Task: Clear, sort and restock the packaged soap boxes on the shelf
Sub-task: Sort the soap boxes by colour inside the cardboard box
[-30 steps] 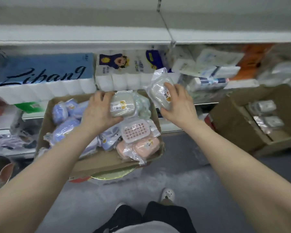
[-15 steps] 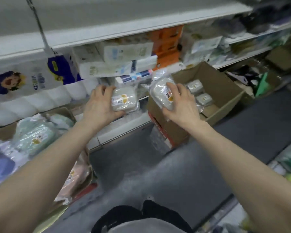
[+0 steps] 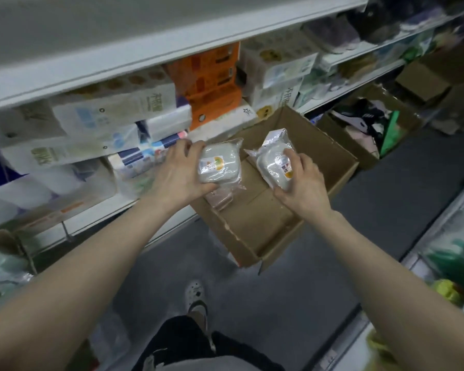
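Cardboard box (image 3: 322, 148) sits open on the grey floor (image 3: 279, 303) against the foot of the shelf (image 3: 172, 46), and both hands are above it in the head view. The left hand (image 3: 177, 172) is over the box's left corner and grips a pale grey soap box (image 3: 219, 164) sealed in clear film. Its fingers are clamped round the pack's left side, thumb along the near edge and the other fingers curled over the far edge, and the labelled top faces up. The right hand (image 3: 303, 183) is over the middle of the box and holds a second grey soap box (image 3: 275, 162), also film-wrapped, tilted with its far end raised. The thumb presses on the labelled face and the rest of the fingers wrap beneath it. The two packs are near each other but apart, and neither touches the box. Inside the box, below the left pack, lies another wrapped package (image 3: 220, 196) of a pinkish tone, blurred. Behind the box the shelf carries orange packs (image 3: 212, 84), and left of them are white tissue packs (image 3: 113, 108). To the box's right stands another carton (image 3: 343, 140) of dark and green items. Nearer than the box, a light shoe (image 3: 196, 293) rests on the floor.
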`<state>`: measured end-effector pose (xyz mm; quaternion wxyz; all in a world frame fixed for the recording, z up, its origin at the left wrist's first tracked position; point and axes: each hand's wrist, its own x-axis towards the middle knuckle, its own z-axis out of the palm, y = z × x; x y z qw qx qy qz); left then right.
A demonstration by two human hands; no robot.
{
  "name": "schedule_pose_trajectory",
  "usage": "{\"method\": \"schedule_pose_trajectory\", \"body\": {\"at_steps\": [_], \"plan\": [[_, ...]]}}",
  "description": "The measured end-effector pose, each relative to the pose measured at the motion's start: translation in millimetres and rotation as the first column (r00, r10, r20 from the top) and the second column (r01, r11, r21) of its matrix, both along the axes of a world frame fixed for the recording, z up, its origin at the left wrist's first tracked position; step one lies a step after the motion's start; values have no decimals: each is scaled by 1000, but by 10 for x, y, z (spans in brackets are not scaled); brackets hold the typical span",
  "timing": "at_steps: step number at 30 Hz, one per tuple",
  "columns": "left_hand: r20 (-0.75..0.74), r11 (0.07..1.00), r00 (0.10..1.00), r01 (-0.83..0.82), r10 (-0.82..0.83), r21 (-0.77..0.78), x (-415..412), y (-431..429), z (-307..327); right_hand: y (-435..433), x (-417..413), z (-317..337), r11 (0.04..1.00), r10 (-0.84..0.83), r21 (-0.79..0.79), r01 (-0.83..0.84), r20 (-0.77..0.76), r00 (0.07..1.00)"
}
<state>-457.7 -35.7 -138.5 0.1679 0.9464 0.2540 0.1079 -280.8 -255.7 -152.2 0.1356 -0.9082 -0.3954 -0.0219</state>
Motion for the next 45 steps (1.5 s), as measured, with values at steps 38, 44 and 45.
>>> {"method": "schedule_pose_trajectory", "body": {"at_steps": [38,44,45], "plan": [[-392,857,823,-496,411,-143,2218,-1025,-1151,669,2984,-1287,610,470,-394,-687,-518,715],[-337,907,882,-395,330,-145,2563,-1070,-1156,698,2662,-902,495,657,-225,-839,-536,531],[-323,914,894,-374,312,-154,2612,-1070,-1162,684,2648,-923,509,669,-233,-829,-499,551]]}}
